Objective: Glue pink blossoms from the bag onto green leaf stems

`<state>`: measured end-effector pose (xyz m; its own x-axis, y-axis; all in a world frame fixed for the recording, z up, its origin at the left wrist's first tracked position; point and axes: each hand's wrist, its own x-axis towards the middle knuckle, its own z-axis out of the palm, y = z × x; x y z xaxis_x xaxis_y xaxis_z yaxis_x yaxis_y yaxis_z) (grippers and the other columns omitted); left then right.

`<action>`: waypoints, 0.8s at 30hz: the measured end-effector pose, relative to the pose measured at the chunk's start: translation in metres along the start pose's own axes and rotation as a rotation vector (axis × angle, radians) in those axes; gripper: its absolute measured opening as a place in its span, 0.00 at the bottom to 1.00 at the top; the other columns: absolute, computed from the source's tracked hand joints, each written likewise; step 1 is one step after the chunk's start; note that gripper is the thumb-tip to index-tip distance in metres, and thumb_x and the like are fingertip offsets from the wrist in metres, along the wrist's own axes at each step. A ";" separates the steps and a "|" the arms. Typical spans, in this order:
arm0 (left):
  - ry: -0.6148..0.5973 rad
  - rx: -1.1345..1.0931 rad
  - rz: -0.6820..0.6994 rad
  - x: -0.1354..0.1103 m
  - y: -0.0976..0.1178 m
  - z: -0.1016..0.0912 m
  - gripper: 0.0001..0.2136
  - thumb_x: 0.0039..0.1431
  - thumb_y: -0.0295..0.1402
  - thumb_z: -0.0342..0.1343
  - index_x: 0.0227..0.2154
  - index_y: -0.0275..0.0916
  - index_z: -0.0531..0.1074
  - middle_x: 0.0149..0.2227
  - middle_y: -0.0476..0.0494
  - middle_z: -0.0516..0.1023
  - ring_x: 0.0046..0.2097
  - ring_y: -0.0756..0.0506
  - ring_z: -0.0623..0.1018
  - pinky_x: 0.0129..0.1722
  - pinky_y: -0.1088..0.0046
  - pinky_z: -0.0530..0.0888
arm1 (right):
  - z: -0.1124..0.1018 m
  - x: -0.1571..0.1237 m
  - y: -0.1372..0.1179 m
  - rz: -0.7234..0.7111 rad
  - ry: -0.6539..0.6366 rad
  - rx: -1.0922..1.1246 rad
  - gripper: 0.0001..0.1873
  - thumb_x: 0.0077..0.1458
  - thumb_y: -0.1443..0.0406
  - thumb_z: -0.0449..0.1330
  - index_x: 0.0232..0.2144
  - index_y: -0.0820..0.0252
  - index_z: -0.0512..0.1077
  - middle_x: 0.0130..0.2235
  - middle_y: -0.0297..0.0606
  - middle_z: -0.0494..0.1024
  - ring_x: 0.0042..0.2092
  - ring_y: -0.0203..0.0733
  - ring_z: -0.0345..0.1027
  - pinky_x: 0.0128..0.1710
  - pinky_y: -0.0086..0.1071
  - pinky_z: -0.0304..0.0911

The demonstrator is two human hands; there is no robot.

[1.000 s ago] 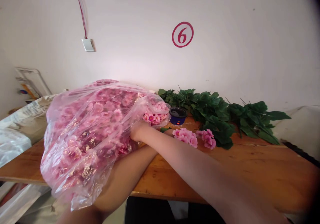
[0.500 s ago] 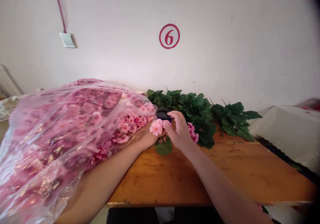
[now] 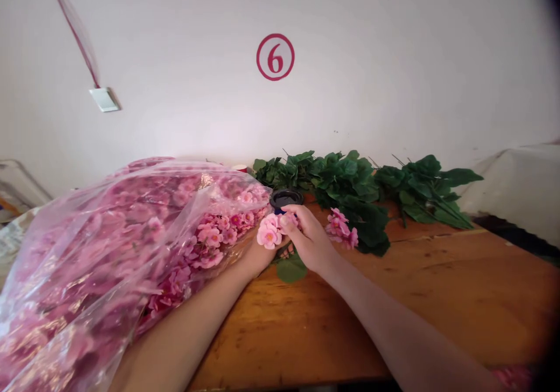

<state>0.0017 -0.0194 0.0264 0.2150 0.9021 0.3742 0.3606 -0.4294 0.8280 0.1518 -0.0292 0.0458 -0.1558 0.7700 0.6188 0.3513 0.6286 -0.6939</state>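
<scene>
I had a pink sprig (image 3: 269,233) raised between my two hands, over the middle of the worktop (image 3: 315,333). My left hand (image 3: 261,252) sat behind and beneath the blossom, mostly hidden, with a few fingertips curled around the sprig. My right hand (image 3: 308,237) came in from the other side, half curled: the thumb lay against the petals and the forefinger arched above, with a little gap between them. I couldn't tell whether it was gripping or only touching.

The sprig's long axis, as far as I could see it, ran from the blossom down to a round leaf (image 3: 291,268), so the leaf pointed towards the worktop's near edge and slightly right. The black-rimmed pot (image 3: 286,196) lay straight beyond, towards the far edge. My right forefinger was the nearer to it, just in front of its rim; I couldn't tell if they touched.

A clear bag (image 3: 131,205) of pink flowers covered the worktop's left end, its loose blossoms close by my left arm. A second sprig (image 3: 341,228) lay right of my right hand, beside the greenery (image 3: 345,176) heaped along the far edge.
</scene>
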 end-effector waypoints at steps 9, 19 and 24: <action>-0.101 -0.098 -0.213 -0.004 0.014 0.005 0.25 0.61 0.54 0.42 0.35 0.39 0.76 0.36 0.42 0.79 0.43 0.42 0.76 0.51 0.62 0.72 | 0.000 0.015 0.011 0.377 -0.062 0.292 0.23 0.59 0.46 0.46 0.40 0.56 0.68 0.30 0.34 0.72 0.28 0.38 0.66 0.27 0.31 0.62; -0.199 -0.004 -0.059 -0.005 0.022 0.010 0.15 0.54 0.45 0.58 0.36 0.37 0.72 0.34 0.46 0.77 0.35 0.46 0.75 0.42 0.67 0.74 | -0.007 0.017 0.010 0.317 -0.164 0.088 0.18 0.57 0.52 0.51 0.25 0.58 0.67 0.24 0.30 0.67 0.27 0.37 0.63 0.26 0.29 0.54; -0.156 0.160 -0.007 -0.007 0.028 0.006 0.15 0.48 0.40 0.63 0.36 0.36 0.72 0.39 0.43 0.76 0.42 0.42 0.74 0.51 0.63 0.71 | -0.011 0.015 0.002 0.149 -0.224 -0.253 0.16 0.61 0.56 0.48 0.31 0.57 0.72 0.29 0.34 0.76 0.33 0.40 0.68 0.29 0.30 0.52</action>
<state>0.0160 -0.0382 0.0446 0.3458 0.8926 0.2894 0.4989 -0.4361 0.7489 0.1602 -0.0179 0.0580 -0.2737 0.8736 0.4024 0.5979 0.4823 -0.6403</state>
